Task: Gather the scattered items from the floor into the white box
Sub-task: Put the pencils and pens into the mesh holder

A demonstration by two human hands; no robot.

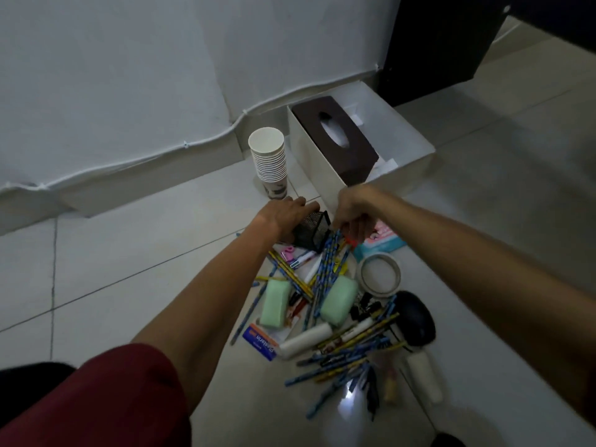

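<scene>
Box (403,169): by wall, top open, just beyond both hands. Brown tissue case (335,137) already inside, tilted; room left beside it.
Pile (338,317): pencils, sponges, tape spread on floor, not yet gathered.
Cups (269,162): stacked upright, just left of box.
Left hand (283,217): fingers curled over mesh holder (312,230), likely steadying it.
Right hand (354,211): pinching tops of blue pencil bundle (325,269) beside holder, probably bunched to move many at once.

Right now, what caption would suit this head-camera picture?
Left hand grips a black mesh holder while right hand pinches blue pencils near the white box.
</scene>
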